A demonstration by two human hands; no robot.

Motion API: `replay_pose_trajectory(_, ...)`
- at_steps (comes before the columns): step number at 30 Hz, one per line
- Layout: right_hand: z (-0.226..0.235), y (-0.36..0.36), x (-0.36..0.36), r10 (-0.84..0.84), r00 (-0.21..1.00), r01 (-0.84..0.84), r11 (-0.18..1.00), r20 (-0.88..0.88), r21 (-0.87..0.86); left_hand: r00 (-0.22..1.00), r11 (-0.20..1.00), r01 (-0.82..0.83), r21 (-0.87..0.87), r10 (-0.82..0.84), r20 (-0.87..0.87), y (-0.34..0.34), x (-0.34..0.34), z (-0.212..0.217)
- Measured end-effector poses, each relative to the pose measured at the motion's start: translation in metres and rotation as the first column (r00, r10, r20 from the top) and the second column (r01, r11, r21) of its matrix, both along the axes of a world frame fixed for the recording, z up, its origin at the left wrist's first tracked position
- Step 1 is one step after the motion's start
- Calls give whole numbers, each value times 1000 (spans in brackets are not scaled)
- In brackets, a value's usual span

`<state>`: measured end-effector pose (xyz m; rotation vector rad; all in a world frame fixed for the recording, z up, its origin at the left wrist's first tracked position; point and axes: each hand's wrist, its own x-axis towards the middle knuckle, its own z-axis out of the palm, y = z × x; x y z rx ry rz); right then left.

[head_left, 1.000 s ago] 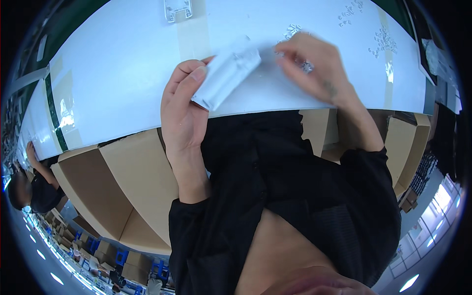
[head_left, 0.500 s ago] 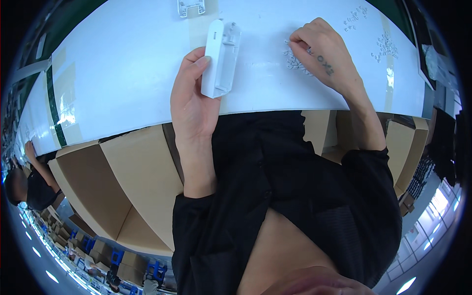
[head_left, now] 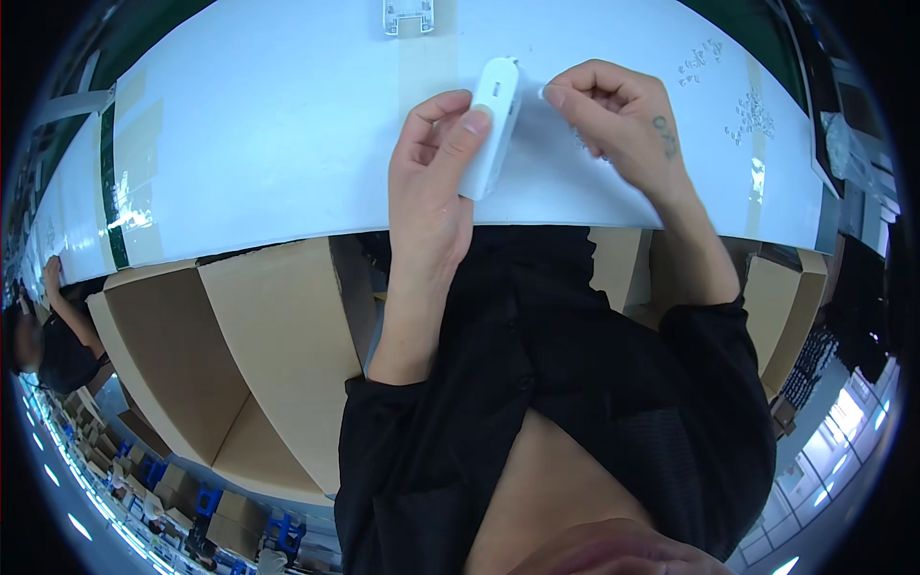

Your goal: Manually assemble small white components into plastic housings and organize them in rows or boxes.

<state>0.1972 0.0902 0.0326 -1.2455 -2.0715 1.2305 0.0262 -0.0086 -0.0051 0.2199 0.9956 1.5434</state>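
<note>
My left hand (head_left: 436, 158) is closed round a long white plastic housing (head_left: 493, 129) with rounded ends and a small slot near its far end. The thumb presses on its outer face, and the open side is turned to the right. Just right of the housing, my right hand (head_left: 613, 110) pinches a tiny pale piece (head_left: 542, 92) between thumb and forefinger. Its exact kind is too small to make out. Below that hand lies a pile of small clear parts (head_left: 586, 144), mostly hidden by the fingers.
Another white plastic shell (head_left: 409, 17) lies at the far edge. More small clear parts (head_left: 752, 120) are scattered at the right of the white table (head_left: 259, 144). Open cardboard boxes (head_left: 268, 355) stand below its near edge. Another person (head_left: 67, 335) sits at far left.
My left hand has moved right and turned the housing, so its hollow side shows less. My right hand has lifted from the pile toward the housing with a tiny piece.
</note>
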Motion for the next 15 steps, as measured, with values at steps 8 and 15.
replay_pose_trajectory(8, 8, -24, -12, -176, 852, 19, 952, -493, -306, 995, 987, 86, 138, -91, 31, -1, 14, 11)
replay_pose_trajectory(15, 5, -19, -1, -166, 806, -27, 948, -568, -316, 991, 988, 129, 84, -131, 27, 4, 21, 16)
